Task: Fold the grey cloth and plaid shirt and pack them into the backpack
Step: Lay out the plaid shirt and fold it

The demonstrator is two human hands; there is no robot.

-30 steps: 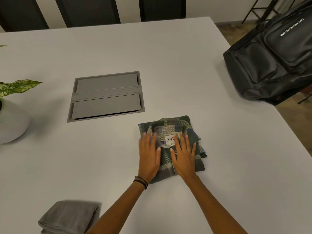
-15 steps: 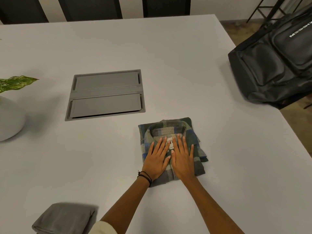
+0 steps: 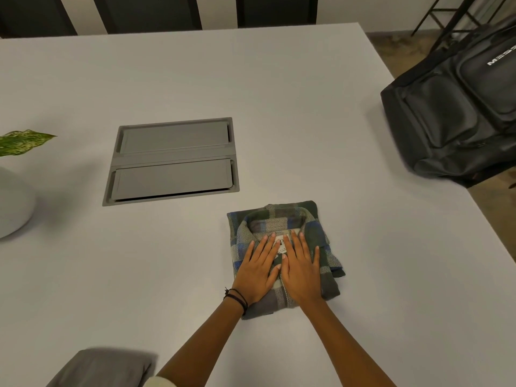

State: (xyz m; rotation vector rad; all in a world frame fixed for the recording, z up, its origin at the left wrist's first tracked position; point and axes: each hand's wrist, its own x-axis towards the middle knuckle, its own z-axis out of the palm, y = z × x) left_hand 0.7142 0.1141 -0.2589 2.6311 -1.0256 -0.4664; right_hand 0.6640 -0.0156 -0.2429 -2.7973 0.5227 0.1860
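Left hand (image 3: 258, 270) and right hand (image 3: 301, 270) flat, open, gripping nothing, pressing folded plaid shirt (image 3: 284, 255); folds likely to spring apart if lifted carelessly toward backpack (image 3: 458, 113).

**White lettering on the backpack, an unreadable shirt tag**

The black backpack (image 3: 458, 113) at the table's right edge carries white capital lettering on its upper pocket. The characters in view look like "MES", and the rest is cut off by the frame edge. A white neck label (image 3: 280, 245) on the folded plaid shirt (image 3: 321, 247) shows dark print, mostly covered by fingers and too small to read.
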